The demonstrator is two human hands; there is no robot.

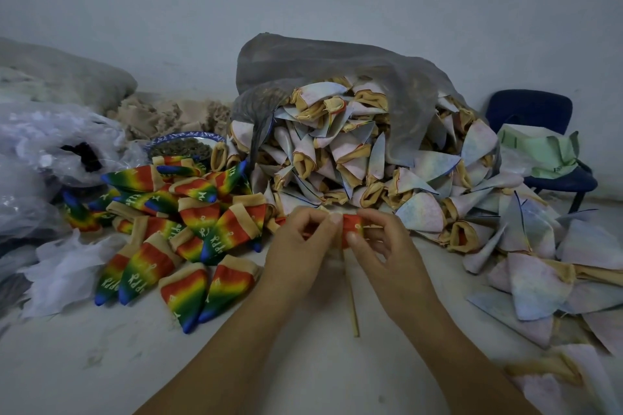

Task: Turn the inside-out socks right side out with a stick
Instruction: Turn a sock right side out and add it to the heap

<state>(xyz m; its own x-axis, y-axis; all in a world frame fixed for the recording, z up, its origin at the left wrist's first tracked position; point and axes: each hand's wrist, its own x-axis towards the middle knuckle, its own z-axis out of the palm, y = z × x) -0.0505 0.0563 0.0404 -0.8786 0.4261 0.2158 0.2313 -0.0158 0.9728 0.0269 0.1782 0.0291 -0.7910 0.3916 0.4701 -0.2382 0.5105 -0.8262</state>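
Both of my hands meet in the middle over a small sock whose red outer side shows between the fingers. My left hand pinches its left edge and my right hand pinches its right edge. A thin wooden stick runs down from the sock toward me, its lower end near the floor. Rainbow-coloured socks lie in a heap to the left. Pale inside-out socks are piled behind my hands and spill to the right.
A grey plastic bag covers the pale pile. Clear plastic bags lie at the left, with a blue-rimmed bowl behind the rainbow heap. A blue chair with green cloth stands at the back right. The floor is light grey.
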